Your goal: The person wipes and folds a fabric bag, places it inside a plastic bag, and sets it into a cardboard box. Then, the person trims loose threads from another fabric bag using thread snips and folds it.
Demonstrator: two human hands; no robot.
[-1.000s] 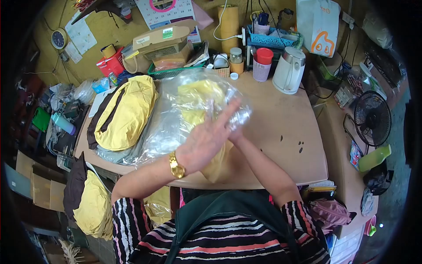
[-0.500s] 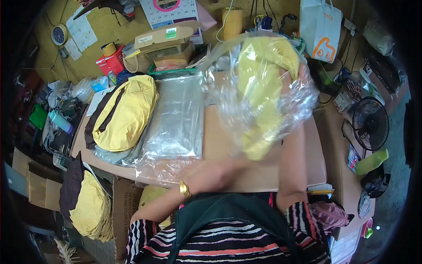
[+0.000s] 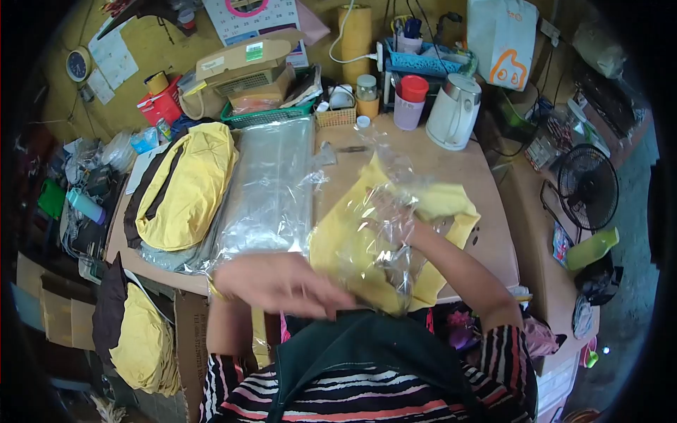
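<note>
In front of me, a piece of yellow cloth [image 3: 335,240] lies loosely folded at the table's front edge, with a crinkled clear plastic bag [image 3: 395,243] over part of it. My right hand [image 3: 395,208] reaches in among the plastic and cloth. Its fingers, partly covered by shiny film, appear closed on the cloth. My left hand [image 3: 289,282], a gold band at its wrist, is smeared by motion just left of the cloth. Its fingers are stretched out and nothing shows in them. Left of the cloth lies a stack of flat clear plastic bags [image 3: 271,190].
Yellow and dark brown fabric pieces [image 3: 190,190] are piled on the table's left side. More folded yellow cloth [image 3: 144,338] hangs at lower left. A white kettle [image 3: 455,113], a red-topped cup [image 3: 411,99] and baskets line the back. A black fan [image 3: 589,187] stands right.
The yellow cloth and plastic bag came down from a raised position onto the front of the table. My right hand lowered with them; my left hand shifted left. The kettle and cups came into sight.
</note>
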